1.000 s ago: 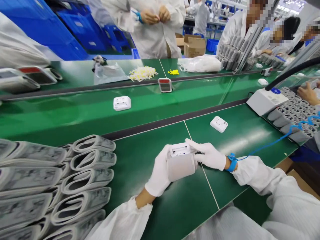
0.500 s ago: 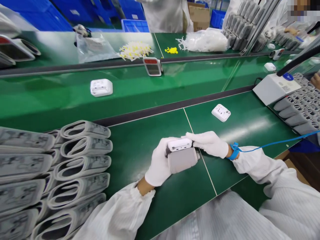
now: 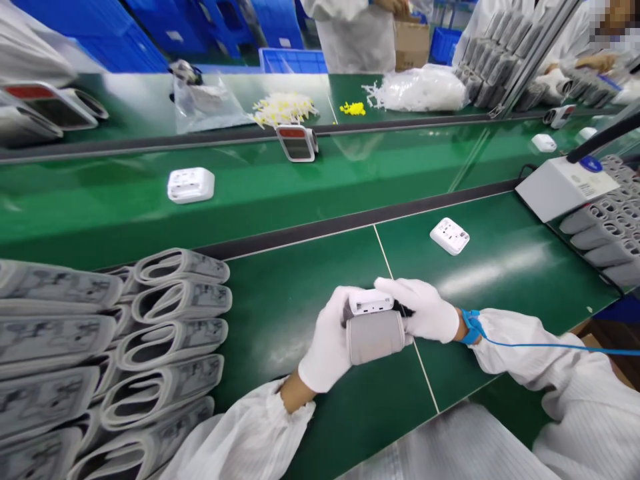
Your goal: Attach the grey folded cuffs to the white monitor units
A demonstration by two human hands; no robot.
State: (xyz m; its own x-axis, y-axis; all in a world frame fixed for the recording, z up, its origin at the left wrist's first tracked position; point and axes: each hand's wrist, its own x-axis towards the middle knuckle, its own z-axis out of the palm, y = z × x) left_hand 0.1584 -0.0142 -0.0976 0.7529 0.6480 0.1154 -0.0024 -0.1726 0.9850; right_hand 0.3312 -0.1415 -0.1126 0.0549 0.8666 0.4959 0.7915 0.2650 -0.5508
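A white device [image 3: 371,303] with a rolled grey cuff [image 3: 376,338] below it is held over the green table. My left hand [image 3: 327,340], in a white glove, grips the device and cuff from the left side. On the right, my right hand [image 3: 423,308], also gloved, closes on the cuff and device, its fingers partly hidden behind them. A blue strap [image 3: 471,327] circles my right wrist. Another white device [image 3: 450,236] lies on the table beyond my right hand.
Stacked grey cuffs [image 3: 173,343] fill the left side. A green conveyor [image 3: 250,200] carries a white device [image 3: 191,185] and a cuffed device [image 3: 297,143]. A white box [image 3: 565,187] and more cuffs [image 3: 610,227] stand at the right. Behind, a person [image 3: 355,37] stands near blue crates.
My right hand has moved down along the device's right side and now wraps the cuff. The devices on the conveyor have shifted left. The whole view has tilted slightly.
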